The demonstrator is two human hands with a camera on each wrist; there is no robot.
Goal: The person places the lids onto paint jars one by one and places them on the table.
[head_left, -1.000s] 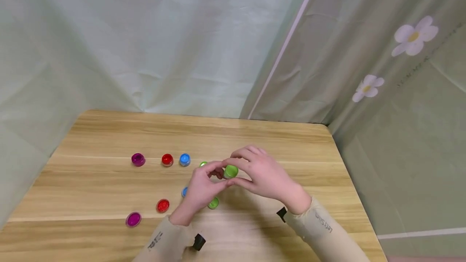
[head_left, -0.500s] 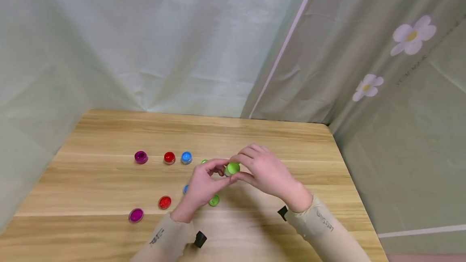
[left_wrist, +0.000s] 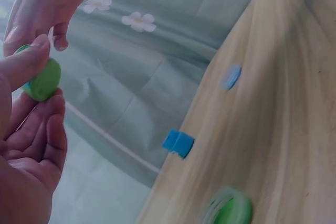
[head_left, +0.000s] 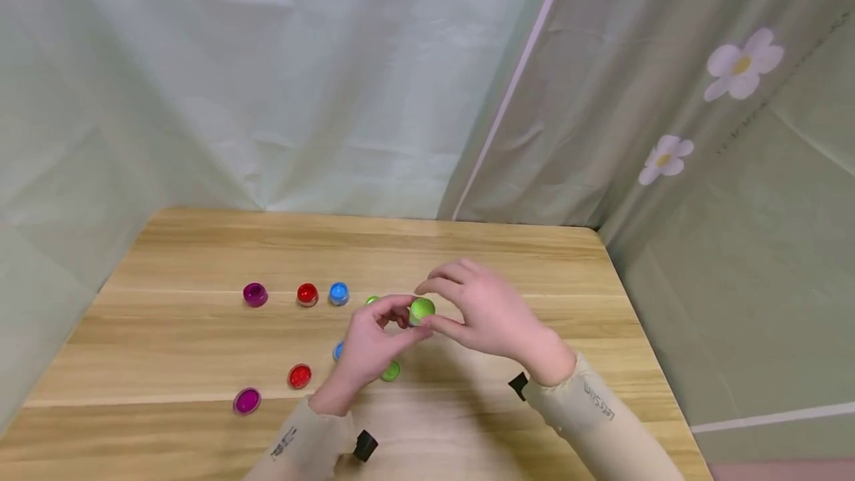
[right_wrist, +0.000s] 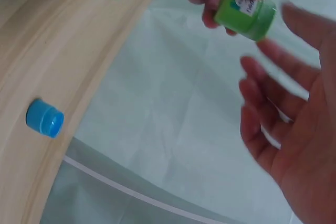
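A small green jar (head_left: 422, 309) with a white label (right_wrist: 247, 6) is held above the table. My left hand (head_left: 371, 340) pinches it between thumb and fingers, its round green end turned up toward the head camera. Close by on the right, my right hand (head_left: 490, 318) has its fingers spread and loosely bent. The right wrist view shows a small gap between those fingers and the jar (right_wrist: 244, 11). A green tub (head_left: 372, 300) on the table is mostly hidden behind my left hand, and a green disc (head_left: 390, 371) lies in front.
Purple (head_left: 254, 295), red (head_left: 307, 295) and blue (head_left: 338, 293) tubs stand in a back row on the wooden table (head_left: 534, 266). Nearer lie a purple disc (head_left: 247, 401), a red disc (head_left: 300, 375) and a partly covered blue disc (head_left: 338, 350). Curtains (head_left: 334, 95) hang behind the table.
My right hand's fingers, earlier around the green jar, have come away from it and spread. The jar stays in my left hand. The things on the table have not been moved.
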